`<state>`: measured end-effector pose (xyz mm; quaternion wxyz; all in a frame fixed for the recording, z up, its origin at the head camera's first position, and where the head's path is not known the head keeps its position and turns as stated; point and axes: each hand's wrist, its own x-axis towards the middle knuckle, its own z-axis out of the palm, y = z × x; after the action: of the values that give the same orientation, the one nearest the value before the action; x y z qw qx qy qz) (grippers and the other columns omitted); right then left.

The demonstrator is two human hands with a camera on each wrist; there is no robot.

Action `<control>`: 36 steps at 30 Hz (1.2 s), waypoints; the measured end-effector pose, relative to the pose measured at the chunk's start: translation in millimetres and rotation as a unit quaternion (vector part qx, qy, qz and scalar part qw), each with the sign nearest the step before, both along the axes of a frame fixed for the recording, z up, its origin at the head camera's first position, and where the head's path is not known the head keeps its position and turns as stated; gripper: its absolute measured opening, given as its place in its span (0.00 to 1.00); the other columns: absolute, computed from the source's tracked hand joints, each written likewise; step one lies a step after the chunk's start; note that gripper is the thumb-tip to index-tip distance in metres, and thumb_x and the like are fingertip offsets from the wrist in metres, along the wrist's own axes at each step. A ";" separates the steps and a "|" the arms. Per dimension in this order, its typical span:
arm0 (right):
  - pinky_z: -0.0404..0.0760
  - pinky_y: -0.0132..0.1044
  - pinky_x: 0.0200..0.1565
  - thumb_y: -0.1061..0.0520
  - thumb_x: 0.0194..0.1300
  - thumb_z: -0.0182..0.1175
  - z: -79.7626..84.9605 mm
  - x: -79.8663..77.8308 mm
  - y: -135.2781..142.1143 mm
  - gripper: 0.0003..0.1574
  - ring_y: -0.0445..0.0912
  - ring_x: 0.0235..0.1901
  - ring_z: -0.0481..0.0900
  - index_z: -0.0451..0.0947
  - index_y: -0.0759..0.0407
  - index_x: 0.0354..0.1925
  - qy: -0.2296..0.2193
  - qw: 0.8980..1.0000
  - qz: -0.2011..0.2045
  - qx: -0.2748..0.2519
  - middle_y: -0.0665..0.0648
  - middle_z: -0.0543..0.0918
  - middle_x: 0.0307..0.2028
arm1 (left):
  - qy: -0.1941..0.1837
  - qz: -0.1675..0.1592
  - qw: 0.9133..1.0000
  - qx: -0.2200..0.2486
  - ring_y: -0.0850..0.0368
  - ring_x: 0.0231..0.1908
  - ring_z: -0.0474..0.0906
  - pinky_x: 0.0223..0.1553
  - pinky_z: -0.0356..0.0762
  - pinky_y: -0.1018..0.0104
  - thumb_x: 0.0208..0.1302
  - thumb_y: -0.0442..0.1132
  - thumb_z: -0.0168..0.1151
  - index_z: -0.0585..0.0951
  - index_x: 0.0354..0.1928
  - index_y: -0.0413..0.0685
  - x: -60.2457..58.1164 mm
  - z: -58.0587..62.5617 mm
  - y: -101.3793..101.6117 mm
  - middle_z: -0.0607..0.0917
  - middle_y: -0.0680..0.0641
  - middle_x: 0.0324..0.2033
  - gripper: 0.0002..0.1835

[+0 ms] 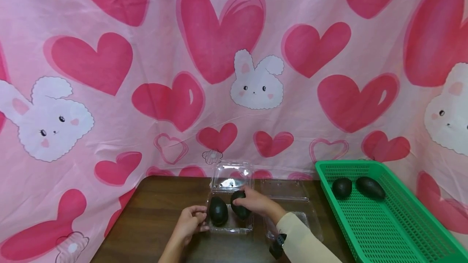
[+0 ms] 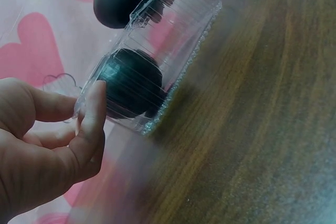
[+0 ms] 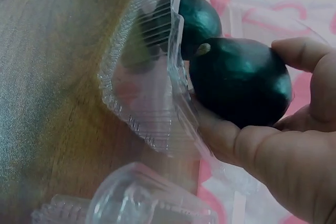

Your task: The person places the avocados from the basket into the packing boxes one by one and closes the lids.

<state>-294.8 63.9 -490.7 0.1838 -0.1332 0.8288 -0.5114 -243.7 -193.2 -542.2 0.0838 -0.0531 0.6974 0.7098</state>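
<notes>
Covering the background from the far left was a pink cloth with red hearts and white rabbit heads [image 1: 219, 31], and before it stood a dark brown wooden table [image 1: 157, 210]. On this table, the bare left hand [image 1: 190, 222] was at the left side of an opened container of clear thin plastic [image 1: 235, 229]. Its thumb and fingers were pinching the rim. The transparent lid [image 1: 232, 177] stood raised behind. In the left half of the container lay one dark green, nearly black oval avocado [image 1: 218, 211]. A little to the right, a second dark avocado of similar oval shape [image 1: 241, 211] was over the right half, with its upper part above the rim; whether it touched the bottom, one could not tell. The right hand [image 1: 257, 200] was gripping it between thumb and fingers. This arm wore a beige sleeve [image 1: 307, 238] and a small black device [image 1: 278, 246]. Beside it, partly behind the forearm, was another clear plastic container [image 1: 301, 206]. Farthest right stood a long green plastic basket with holes [image 1: 382, 220], where two more dark avocados [image 1: 370, 188] lay near its far end.
</notes>
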 end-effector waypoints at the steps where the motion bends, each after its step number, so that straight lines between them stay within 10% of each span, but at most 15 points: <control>1: 0.86 0.51 0.49 0.53 0.66 0.68 -1.1 -0.1 -0.6 0.32 0.54 0.47 0.77 0.69 0.69 0.59 0.008 1.000 0.002 0.012 0.63 0.78 0.49 | 0.000 -0.001 1.000 -0.001 0.54 0.30 0.75 0.33 0.92 0.60 0.71 0.24 0.55 0.71 0.57 0.18 0.0 0.0 0.0 0.75 0.43 0.34 0.17; 15: 0.89 0.56 0.48 0.49 0.63 0.72 1.1 3.1 -10.0 0.33 0.53 0.41 0.80 0.71 0.67 0.56 0.080 0.988 0.006 0.129 0.61 0.81 0.43 | -0.007 -0.003 1.000 -0.009 0.53 0.33 0.75 0.35 0.93 0.58 0.72 0.24 0.55 0.72 0.57 0.20 -1.0 0.6 -1.5 0.77 0.41 0.36 0.16; 36: 0.80 0.65 0.63 0.52 0.58 0.77 -7.6 3.1 -29.7 0.57 0.64 0.55 0.81 0.56 0.79 0.68 0.093 0.981 -0.048 0.162 0.78 0.78 0.56 | 0.000 -0.001 1.000 -0.006 0.53 0.32 0.76 0.33 0.92 0.60 0.71 0.23 0.54 0.72 0.57 0.19 -0.7 -1.9 0.5 0.77 0.42 0.35 0.16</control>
<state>-291.6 34.2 -498.3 0.1009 -0.1089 0.9195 -0.3641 -244.4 -192.7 -544.1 0.0844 -0.0533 0.7018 0.7053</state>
